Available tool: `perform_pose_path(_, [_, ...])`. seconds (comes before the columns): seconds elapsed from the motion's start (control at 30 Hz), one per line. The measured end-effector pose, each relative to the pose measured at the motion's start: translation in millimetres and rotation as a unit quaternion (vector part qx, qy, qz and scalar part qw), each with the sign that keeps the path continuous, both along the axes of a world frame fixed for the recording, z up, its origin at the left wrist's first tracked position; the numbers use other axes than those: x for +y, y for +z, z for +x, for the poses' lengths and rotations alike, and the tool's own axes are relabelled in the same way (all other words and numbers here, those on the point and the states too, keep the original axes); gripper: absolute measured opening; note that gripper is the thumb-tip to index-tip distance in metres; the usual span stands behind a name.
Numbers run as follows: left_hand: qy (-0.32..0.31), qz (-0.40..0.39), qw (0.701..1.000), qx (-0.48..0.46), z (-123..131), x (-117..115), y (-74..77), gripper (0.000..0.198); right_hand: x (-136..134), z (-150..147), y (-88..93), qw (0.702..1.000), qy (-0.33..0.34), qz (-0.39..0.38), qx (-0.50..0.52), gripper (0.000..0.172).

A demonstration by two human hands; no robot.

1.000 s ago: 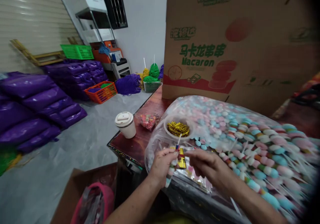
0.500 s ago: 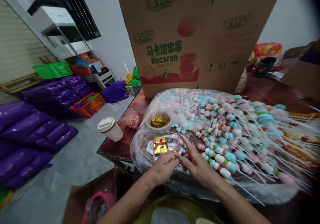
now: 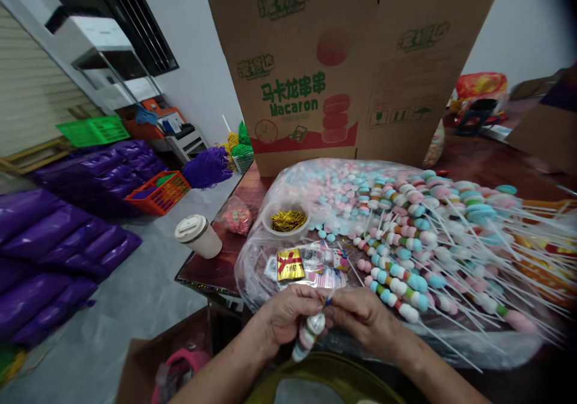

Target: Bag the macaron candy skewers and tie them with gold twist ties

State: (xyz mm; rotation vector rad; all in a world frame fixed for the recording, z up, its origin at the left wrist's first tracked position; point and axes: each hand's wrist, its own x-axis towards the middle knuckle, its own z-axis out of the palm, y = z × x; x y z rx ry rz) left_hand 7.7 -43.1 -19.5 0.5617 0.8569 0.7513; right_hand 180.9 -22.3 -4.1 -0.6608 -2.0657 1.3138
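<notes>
Right now both hands meet low in the middle, just past the near edge of the worktop (image 3: 210, 269). The left hand (image 3: 286, 317) has its fingers curled shut round a candy stick (image 3: 309, 335). The right hand (image 3: 363, 317) touches it from 3 o'clock, and its thumb and first finger pinch the thin top end. What sits at that tip is too small to tell.

The candy stick lies tilted, with its fat end down at 7 o'clock and its thin end up at 1 o'clock. The left hand holds more of it.

A gold packet (image 3: 291, 264) lies near at 12 o'clock, and a bowl (image 3: 288, 219) sits farther that way. The pile (image 3: 406, 229) of sticks crowds in at 2 o'clock. A cup (image 3: 198, 235) stands at 10 o'clock. Open room lies at 6 o'clock.
</notes>
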Motion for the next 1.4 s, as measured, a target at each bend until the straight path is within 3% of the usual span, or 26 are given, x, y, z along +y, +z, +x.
perform_pose_path(0.07, [0.005, -0.008, 0.999, -0.054, 1, 1, -1.5, 0.048, 2, 0, -1.5, 0.997, 0.023, -0.077, 0.021, 0.025])
perform_pose_path(0.13, [0.033, -0.005, 0.995, -0.093, 3, 2, -1.6, 0.057, 1, -6, -9.8, 0.988, -0.020, -0.142, 0.047, 0.029])
perform_pose_path(0.2, [0.074, -0.004, 0.992, -0.101, 7, 3, 0.7, 0.064, 0, -13, -19.9, 0.987, -0.080, -0.134, 0.049, 0.031])
perform_pose_path(0.23, [0.098, 0.000, 0.991, -0.087, 8, 3, 2.5, 0.065, 0, -15, -23.9, 0.990, -0.106, -0.090, 0.033, 0.030])
perform_pose_path(0.3, [0.154, 0.024, 0.987, -0.034, 13, 3, 6.6, 0.067, 3, -17, -27.2, 0.987, -0.147, 0.069, -0.013, 0.026])
perform_pose_path(0.4, [0.232, 0.104, 0.962, 0.102, 20, 4, 12.6, 0.073, 9, -12, -20.1, 0.918, -0.206, 0.331, -0.077, 0.025])
perform_pose_path(0.47, [0.236, 0.112, 0.951, 0.167, 21, 6, 18.7, 0.079, 9, -9, -12.3, 0.866, -0.251, 0.418, -0.111, 0.025])
perform_pose_path(0.53, [0.187, 0.072, 0.967, 0.156, 16, 9, 29.8, 0.076, 4, -10, -8.4, 0.860, -0.241, 0.431, -0.129, 0.021])
perform_pose_path(0.6, [0.139, 0.052, 0.985, 0.086, 2, 12, 45.3, 0.079, -2, -14, -10.9, 0.907, -0.192, 0.357, -0.112, 0.018])
perform_pose_path(0.63, [0.146, 0.076, 0.985, 0.053, -6, 13, 53.1, 0.083, -5, -16, -13.6, 0.932, -0.180, 0.298, -0.100, 0.018])
perform_pose_path(0.67, [0.154, 0.116, 0.981, 0.037, -13, 14, 59.7, 0.086, -6, -18, -16.1, 0.949, -0.189, 0.236, -0.089, 0.020])
perform_pose_path(0.73, [0.119, 0.138, 0.982, 0.051, -23, 12, 66.0, 0.084, -5, -21, -17.6, 0.954, -0.250, 0.143, -0.080, 0.025])
perform_pose_path(0.83, [0.008, 0.119, 0.983, 0.141, -16, 7, 57.1, 0.066, -7, -25, -8.1, 0.959, -0.279, 0.043, -0.028, 0.027])
perform_pose_path(0.9, [0.014, 0.128, 0.976, 0.175, -1, 3, 45.6, 0.056, -12, -32, 0.7, 0.967, -0.242, -0.059, 0.048, 0.028])
perform_pose_path(0.97, [0.067, 0.149, 0.971, 0.172, 14, 0, 35.5, 0.050, -18, -40, 4.9, 0.948, -0.187, -0.227, 0.125, 0.031])
perform_pose_path(1.03, [0.092, 0.138, 0.972, 0.167, 24, -2, 28.8, 0.047, -22, -46, 1.8, 0.879, -0.143, -0.414, 0.190, 0.034])
perform_pose_path(1.1, [0.076, 0.083, 0.979, 0.171, 29, -3, 24.8, 0.050, -24, -48, -7.0, 0.818, -0.116, -0.518, 0.221, 0.038])
perform_pose_path(1.17, [0.062, 0.065, 0.977, 0.192, 30, -2, 22.4, 0.051, -23, -45, -16.5, 0.811, -0.108, -0.534, 0.212, 0.039])
perform_pose_path(1.27, [0.099, 0.169, 0.939, 0.283, 31, 4, 18.6, 0.046, -21, -32, -22.5, 0.823, -0.098, -0.535, 0.163, 0.040])
perform_pose_path(1.33, [0.121, 0.217, 0.894, 0.374, 39, 7, 14.1, 0.046, -18, -18, -21.4, 0.867, -0.162, -0.447, 0.150, 0.041])
perform_pose_path(1.4, [0.075, 0.246, 0.854, 0.451, 54, 7, 8.4, 0.043, -18, 1, -21.9, 0.909, -0.255, -0.299, 0.139, 0.035])
